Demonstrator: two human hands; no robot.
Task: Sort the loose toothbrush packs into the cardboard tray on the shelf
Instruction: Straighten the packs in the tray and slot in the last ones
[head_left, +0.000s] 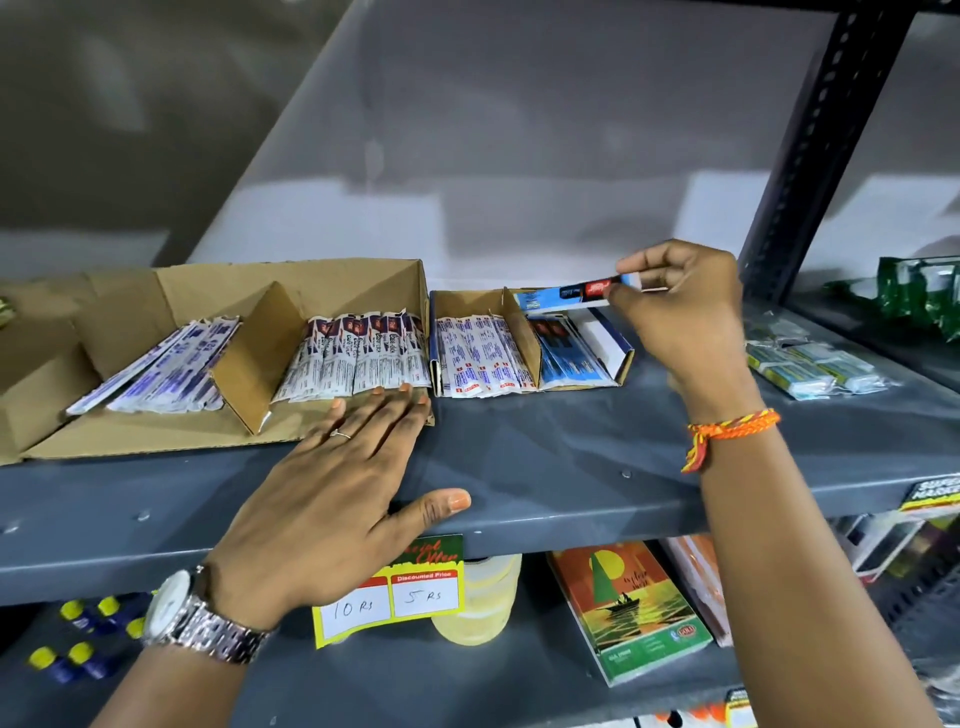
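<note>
Blue-and-red toothbrush pack (576, 293), pinched in the right hand (685, 306) at centre right, hangs over the small brown cardboard tray (519, 332), while the left hand (332, 499) lies spread on the grey metal shelf (545, 457) edge.

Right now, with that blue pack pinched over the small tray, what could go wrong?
1. The right hand pinches the blue pack only at one end, so it might slip or tip.
2. It hangs near the cardboard divider, so it could fall among the white packs.
3. The small tray isn't braced; the left hand lies flat by the large tray.
</note>
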